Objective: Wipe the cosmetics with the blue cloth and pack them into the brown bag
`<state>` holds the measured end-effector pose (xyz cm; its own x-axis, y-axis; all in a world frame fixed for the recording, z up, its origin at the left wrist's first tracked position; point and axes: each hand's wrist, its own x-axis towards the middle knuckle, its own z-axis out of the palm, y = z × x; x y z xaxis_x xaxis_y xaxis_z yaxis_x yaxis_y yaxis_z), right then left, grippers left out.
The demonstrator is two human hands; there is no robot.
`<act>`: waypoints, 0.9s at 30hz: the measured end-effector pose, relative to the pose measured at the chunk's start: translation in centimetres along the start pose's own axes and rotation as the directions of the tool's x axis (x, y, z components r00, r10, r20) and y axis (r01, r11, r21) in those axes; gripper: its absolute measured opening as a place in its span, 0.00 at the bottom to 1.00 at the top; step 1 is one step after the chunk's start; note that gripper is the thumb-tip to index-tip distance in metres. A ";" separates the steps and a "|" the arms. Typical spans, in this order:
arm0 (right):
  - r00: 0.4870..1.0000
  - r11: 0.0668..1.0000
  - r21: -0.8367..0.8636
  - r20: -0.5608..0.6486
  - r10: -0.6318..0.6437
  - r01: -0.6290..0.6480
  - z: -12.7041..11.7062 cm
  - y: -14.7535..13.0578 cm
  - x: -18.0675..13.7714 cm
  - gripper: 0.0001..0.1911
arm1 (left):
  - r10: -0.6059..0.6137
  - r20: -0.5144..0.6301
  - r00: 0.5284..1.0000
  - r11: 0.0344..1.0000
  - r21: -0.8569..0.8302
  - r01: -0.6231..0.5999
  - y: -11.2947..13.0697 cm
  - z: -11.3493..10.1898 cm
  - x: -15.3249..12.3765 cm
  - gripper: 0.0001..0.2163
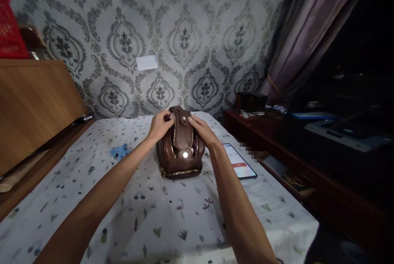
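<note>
A brown leather bag with gold-coloured zips stands upright on the printed cloth in front of me. Its front pocket zip is undone along both sides, leaving dark gaps there. The strap flap is up, with a snap stud near its top and a shiny round snap below it. My left hand pinches the flap's left edge near the top, fingers curled. On the other side, my right hand grips the flap's upper right edge, its fingertips beside the stud. The inside of the bag is mostly hidden.
A lit phone lies right of the bag. A crumpled blue cloth is on the left. The bed or table cover reaches the patterned wall. A wooden cabinet borders the left; a dark red desk with an open drawer borders the right.
</note>
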<state>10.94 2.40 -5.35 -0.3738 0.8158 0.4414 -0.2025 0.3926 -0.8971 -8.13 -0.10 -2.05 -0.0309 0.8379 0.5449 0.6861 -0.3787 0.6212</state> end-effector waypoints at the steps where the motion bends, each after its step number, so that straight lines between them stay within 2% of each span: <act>1: 1.000 0.999 0.034 -0.007 0.001 -0.001 0.1 -0.1 -0.1 0.25 | 0.027 -0.040 0.999 0.999 -0.031 -0.028 0.3 -0.4 -0.3 0.04; 3: 1.000 0.998 0.066 -0.011 0.002 -0.001 0.2 -0.2 -0.1 0.25 | 0.099 -0.094 0.991 0.989 -0.105 -0.109 0.9 -1.4 -0.9 0.03; 6: 1.000 0.998 0.064 -0.027 0.008 -0.006 0.2 -0.3 -0.1 0.25 | 0.236 -0.087 0.968 0.961 -0.125 -0.245 1.5 -2.4 -2.5 0.04; 9: 0.998 0.994 0.090 -0.037 0.058 -0.055 0.2 -0.3 -0.1 0.28 | 0.371 -0.033 0.928 0.928 0.044 -0.369 1.7 -2.6 -4.3 0.08; 12: 0.993 0.983 0.152 -0.043 0.106 -0.098 0.2 -0.2 -0.2 0.31 | 0.449 0.086 0.890 0.855 0.249 -0.455 1.6 -2.3 -5.4 0.12; 16: 0.993 0.973 0.217 -0.077 0.095 -0.076 0.2 -0.2 -0.4 0.29 | 0.404 0.215 0.889 0.799 0.391 -0.457 1.9 -2.1 -5.4 0.13; 20: 0.993 0.981 0.191 -0.098 0.064 -0.044 0.1 -0.3 -0.5 0.26 | 0.342 0.293 0.893 0.800 0.408 -0.440 2.7 -2.3 -5.1 0.12; 23: 0.994 0.987 0.156 -0.091 0.055 -0.041 0.1 -0.4 -0.5 0.27 | 0.317 0.313 0.895 0.843 0.340 -0.417 2.9 -2.1 -5.2 0.10; 27: 0.994 0.988 0.145 -0.091 0.065 -0.051 0.2 -0.4 -0.6 0.26 | 0.229 0.278 0.933 0.903 0.298 -0.310 3.4 -1.2 -5.1 0.05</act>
<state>11.10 1.69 -5.23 -0.3019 0.8749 0.3787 -0.3124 0.2846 -0.9063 -6.57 -6.12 -2.05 0.3304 0.8045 0.4935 0.8454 -0.4848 0.2244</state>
